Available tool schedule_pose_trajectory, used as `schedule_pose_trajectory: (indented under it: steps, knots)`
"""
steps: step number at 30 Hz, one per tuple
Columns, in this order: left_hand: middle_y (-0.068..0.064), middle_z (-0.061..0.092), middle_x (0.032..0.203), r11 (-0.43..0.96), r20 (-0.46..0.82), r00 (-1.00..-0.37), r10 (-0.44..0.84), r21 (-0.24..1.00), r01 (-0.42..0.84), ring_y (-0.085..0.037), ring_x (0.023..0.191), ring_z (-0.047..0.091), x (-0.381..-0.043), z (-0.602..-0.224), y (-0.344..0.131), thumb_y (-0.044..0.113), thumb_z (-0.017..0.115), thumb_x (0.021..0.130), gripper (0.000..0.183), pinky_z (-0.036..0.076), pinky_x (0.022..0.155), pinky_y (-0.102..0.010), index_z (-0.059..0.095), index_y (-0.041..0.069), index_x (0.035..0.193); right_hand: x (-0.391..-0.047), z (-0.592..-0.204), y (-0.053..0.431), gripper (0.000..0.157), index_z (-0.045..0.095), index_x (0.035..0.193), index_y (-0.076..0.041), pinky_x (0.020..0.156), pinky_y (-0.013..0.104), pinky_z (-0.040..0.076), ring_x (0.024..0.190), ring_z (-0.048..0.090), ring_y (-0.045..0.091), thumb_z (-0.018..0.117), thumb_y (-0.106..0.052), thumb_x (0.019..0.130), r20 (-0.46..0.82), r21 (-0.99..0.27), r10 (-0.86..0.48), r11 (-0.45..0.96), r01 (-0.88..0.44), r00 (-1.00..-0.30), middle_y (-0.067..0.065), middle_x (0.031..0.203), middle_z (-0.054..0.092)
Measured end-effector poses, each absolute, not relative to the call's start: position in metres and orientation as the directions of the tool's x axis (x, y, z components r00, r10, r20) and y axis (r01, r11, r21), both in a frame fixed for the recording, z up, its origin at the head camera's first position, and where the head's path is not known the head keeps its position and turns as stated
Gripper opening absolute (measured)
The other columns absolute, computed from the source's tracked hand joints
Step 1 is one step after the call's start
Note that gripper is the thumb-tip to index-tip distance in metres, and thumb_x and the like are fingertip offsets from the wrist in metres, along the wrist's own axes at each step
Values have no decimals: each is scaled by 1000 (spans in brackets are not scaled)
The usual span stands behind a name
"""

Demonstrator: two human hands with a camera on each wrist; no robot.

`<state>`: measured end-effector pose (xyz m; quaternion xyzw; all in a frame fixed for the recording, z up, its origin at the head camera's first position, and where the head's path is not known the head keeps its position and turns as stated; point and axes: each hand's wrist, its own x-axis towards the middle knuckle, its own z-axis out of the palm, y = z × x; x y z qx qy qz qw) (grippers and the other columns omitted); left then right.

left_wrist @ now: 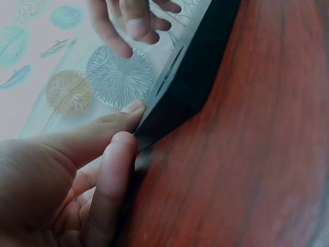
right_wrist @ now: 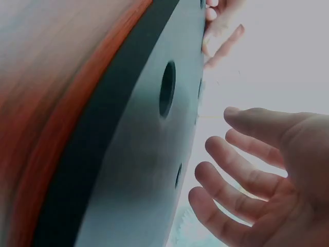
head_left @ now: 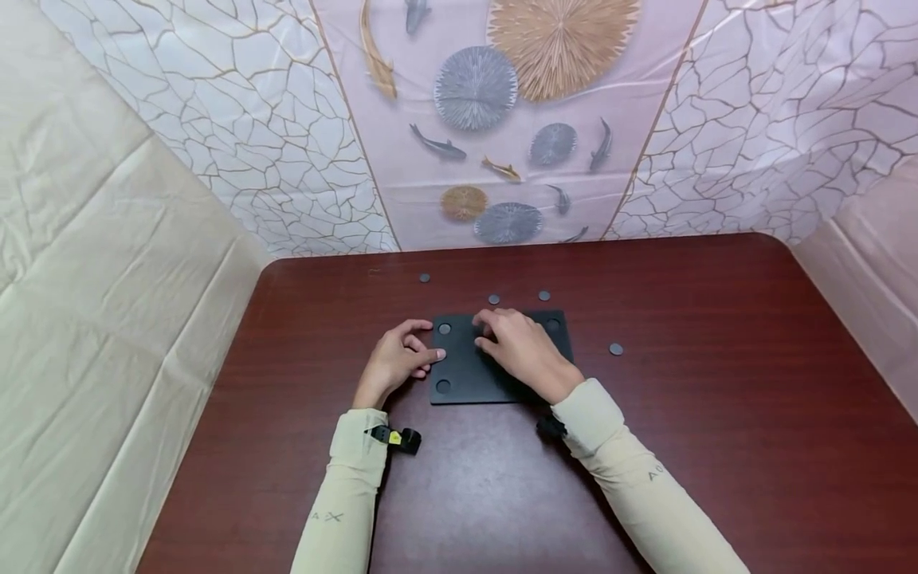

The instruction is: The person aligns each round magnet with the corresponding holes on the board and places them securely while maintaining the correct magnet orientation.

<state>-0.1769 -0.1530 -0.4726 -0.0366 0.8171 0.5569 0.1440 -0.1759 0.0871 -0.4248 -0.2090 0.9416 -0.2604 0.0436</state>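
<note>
**Left grip (head_left: pixel 393 357) bracing board (head_left: pixel 466 371); right grip (head_left: pixel 523 347) above it**

Board lies on the desk (head_left: pixel 459 494) between the arms. Left grip: clamped on board's left edge, thumb on top, a finger against the side. Right grip: thumb and fingers apart, loosely bent, nothing seen between them; right wrist view shows them off the surface. One disc (head_left: pixel 445 328) looks seated at the upper-left corner; lower-left recess (head_left: pixel 443 387) and upper-right recess (head_left: pixel 553 325) look vacant. Under the right hand: hidden. Four loose discs (head_left: pixel 494 299) lie beyond and to the right.

Technique (judgement): step seems to be finger work over a braced board. Press the left thumb lightly downward; a tug could slide or tilt the board. Lower the right fingertips straight down, since brushing sideways could dislodge the seated disc. Thin discs probably handle best by their rims.
</note>
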Motion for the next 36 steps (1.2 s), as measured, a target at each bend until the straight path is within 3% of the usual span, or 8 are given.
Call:
schedule_pose_trajectory:
  steps: [22,30,36]
  knots:
    - [-9,68,84,382,-262,-960,97,901,-208,-18,66,68,-176,-473,-153,14,88,89,58,62,62,-30,63,16,141,-158,-414,152,35,71,132,-7,97,54,56,123,62,34,75,-22,101,81,-480,-377,797,-368,-923,13,129,69]
    - [-9,68,83,376,-271,-957,99,901,-216,-19,66,67,-174,-477,-156,14,88,89,58,61,61,-30,63,15,141,-155,-404,184,32,71,129,-3,89,51,57,106,67,30,75,-15,100,94,-464,-352,812,-354,-931,15,120,69]
    - [-9,67,83,361,-253,-961,113,912,-198,-19,65,67,-175,-477,-152,14,87,89,57,61,61,-30,63,16,141,-155,-399,223,28,71,124,3,94,56,56,111,69,37,74,-7,98,81,-467,-355,812,-350,-931,19,118,70]
